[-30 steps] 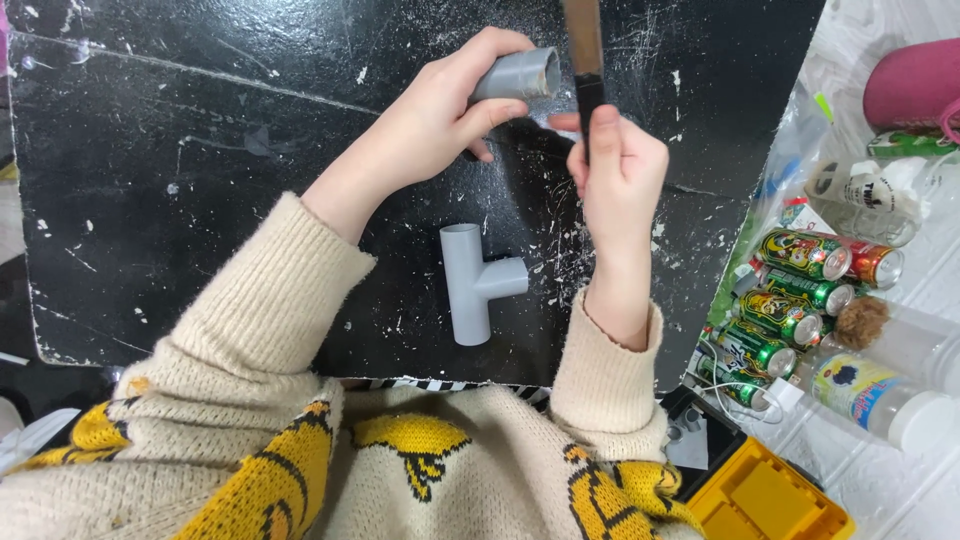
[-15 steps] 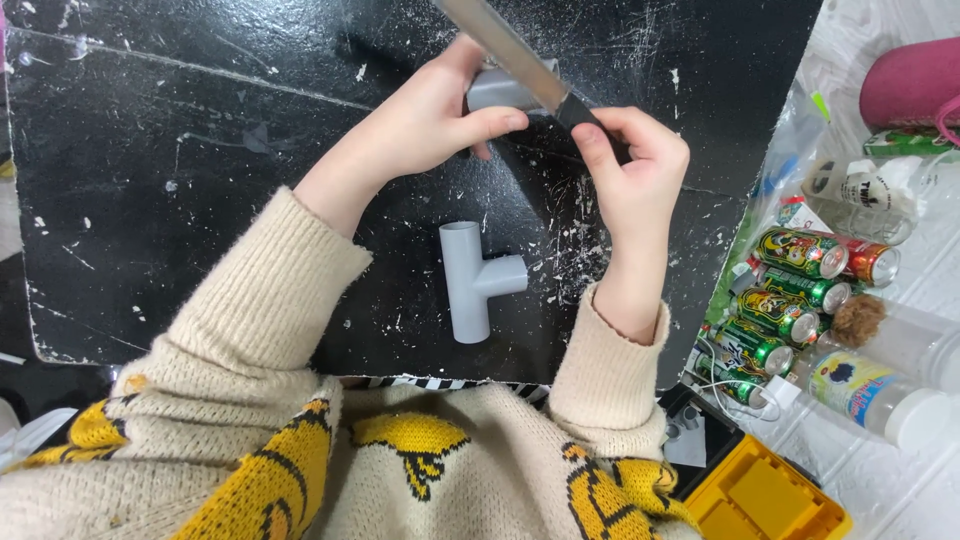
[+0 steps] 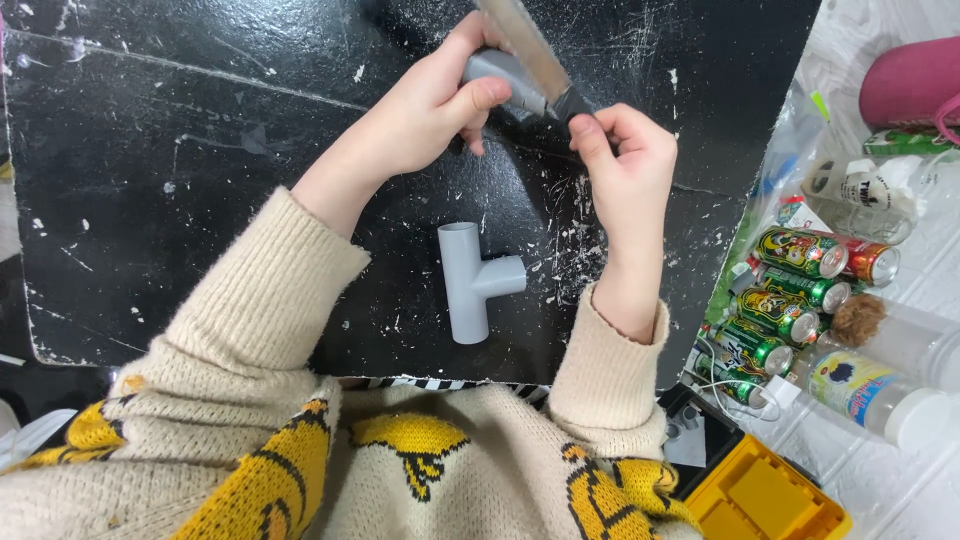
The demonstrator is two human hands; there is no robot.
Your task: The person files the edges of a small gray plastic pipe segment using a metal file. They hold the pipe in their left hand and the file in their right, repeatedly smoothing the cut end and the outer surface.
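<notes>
Grey pipe piece half hidden between both hands, blade cropped.

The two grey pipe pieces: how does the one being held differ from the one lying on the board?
The held pipe piece is up off the board in the left hand, with a flat tool from the right hand across it; the tee fitting lies untouched. The held piece is mostly hidden, while the tee shows whole, with a side branch. Both are grey plastic.
</notes>
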